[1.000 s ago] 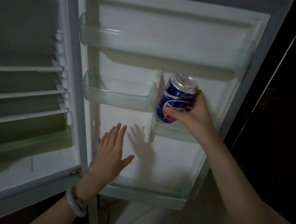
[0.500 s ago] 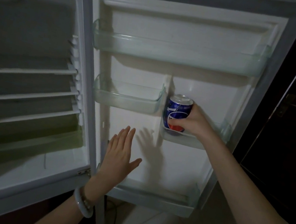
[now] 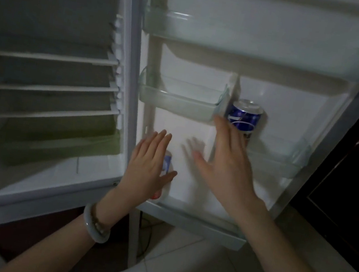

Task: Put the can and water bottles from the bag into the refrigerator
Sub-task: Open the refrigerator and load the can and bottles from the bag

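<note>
The blue metal can (image 3: 243, 120) stands in the door shelf (image 3: 274, 165), mid-right; both hands (image 3: 148, 168) (image 3: 228, 164) are open, holding nothing.

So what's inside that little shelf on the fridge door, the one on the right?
A blue can stands upright in the door shelf. The right hand, open, covers its lower part, so the can's bottom can't be seen.

A home kitchen: open refrigerator (image 3: 257, 54) on tiled floor (image 3: 199, 268).
</note>
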